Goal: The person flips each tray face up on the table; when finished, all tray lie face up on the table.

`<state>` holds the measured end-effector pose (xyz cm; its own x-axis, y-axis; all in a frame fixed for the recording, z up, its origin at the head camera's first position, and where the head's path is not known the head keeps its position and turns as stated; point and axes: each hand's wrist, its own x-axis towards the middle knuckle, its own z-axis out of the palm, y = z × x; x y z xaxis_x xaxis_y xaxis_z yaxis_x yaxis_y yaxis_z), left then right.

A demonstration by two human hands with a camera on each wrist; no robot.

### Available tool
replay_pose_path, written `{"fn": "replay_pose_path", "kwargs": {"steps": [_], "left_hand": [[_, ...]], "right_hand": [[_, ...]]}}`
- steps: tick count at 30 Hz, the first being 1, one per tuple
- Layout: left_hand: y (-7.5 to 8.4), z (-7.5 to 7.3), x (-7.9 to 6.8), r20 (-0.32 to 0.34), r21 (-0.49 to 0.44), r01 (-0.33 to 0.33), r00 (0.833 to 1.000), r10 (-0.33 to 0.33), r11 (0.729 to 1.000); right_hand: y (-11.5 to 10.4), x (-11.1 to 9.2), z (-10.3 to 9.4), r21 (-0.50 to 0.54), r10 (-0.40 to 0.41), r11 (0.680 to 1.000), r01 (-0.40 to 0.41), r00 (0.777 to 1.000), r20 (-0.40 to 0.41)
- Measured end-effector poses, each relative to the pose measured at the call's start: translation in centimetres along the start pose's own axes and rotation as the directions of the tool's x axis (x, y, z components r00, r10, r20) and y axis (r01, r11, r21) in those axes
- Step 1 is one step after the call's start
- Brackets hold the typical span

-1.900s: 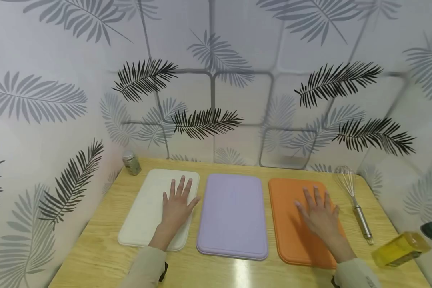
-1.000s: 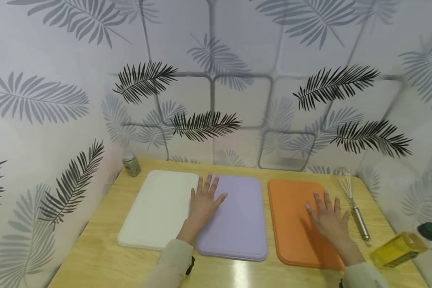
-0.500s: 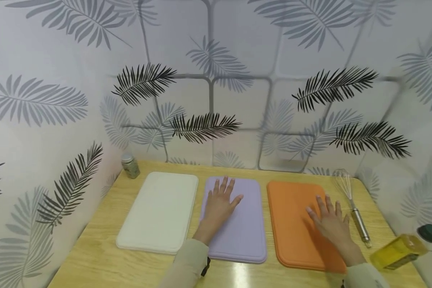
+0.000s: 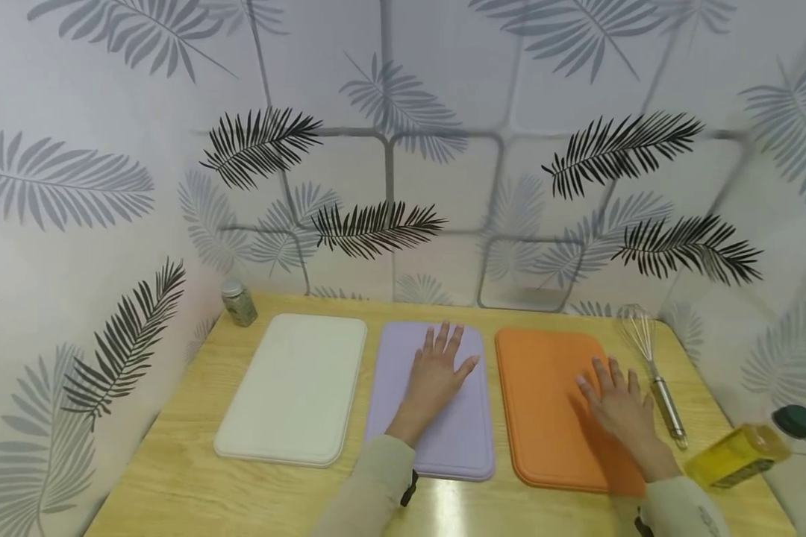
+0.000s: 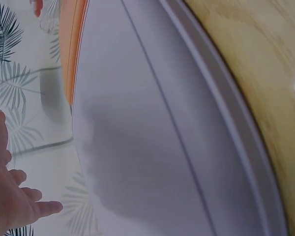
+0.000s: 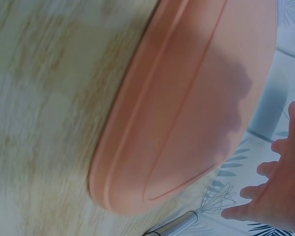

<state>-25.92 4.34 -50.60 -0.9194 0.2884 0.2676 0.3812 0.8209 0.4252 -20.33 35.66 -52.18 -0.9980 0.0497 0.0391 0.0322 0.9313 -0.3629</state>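
My left hand [image 4: 435,379], fingers spread, hovers over the lavender board [image 4: 403,447]; in the left wrist view its shadow lies on that board, apart from the hand. Over the right part of the orange board [image 4: 544,418] hangs my right hand [image 4: 623,410], its fingers spread too and holding nothing. The right wrist view has the orange board's rounded corner and a shadow of the hand on its surface. A cream board [image 4: 292,388] lies flat at the left. All three boards have rounded corners and lie side by side.
At the back left stands a small spice jar [image 4: 239,302] with a grey lid. A whisk [image 4: 661,391] lies right of the orange board. Near the right edge is a yellow oil bottle [image 4: 739,455] with a dark green cap. Patterned walls enclose the wooden table [image 4: 175,462].
My left hand has moved right, from over the cream board to over the lavender one. The right hand has shifted slightly right above the orange board. The boards stay in place.
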Motion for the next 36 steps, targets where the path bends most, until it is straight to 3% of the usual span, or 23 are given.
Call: {"fn": "replay_pose_path", "kwargs": {"steps": [13, 26, 33, 36], "left_hand": [[3.6, 2.5, -0.7, 0.096, -0.019, -0.001, 0.995, 0.003, 1.000], [7.4, 4.4, -2.1, 0.122, -0.074, -0.058, 0.990, 0.067, 0.996], [8.8, 5.8, -3.0, 0.196, -0.125, -0.014, 0.980, 0.038, 0.992], [9.1, 6.3, -3.1, 0.218, -0.106, 0.003, 0.976, 0.020, 0.994]], "right_hand": [[0.8, 0.0, 0.4, -0.005, 0.019, 1.000, -0.018, 1.000, 0.019], [1.4, 0.0, 0.5, 0.003, 0.025, 1.000, -0.026, 0.998, 0.050], [1.4, 0.1, 0.6, -0.004, 0.022, 1.000, -0.021, 0.999, 0.038], [1.3, 0.3, 0.6, -0.002, 0.027, 1.000, -0.027, 0.999, 0.047]]}}
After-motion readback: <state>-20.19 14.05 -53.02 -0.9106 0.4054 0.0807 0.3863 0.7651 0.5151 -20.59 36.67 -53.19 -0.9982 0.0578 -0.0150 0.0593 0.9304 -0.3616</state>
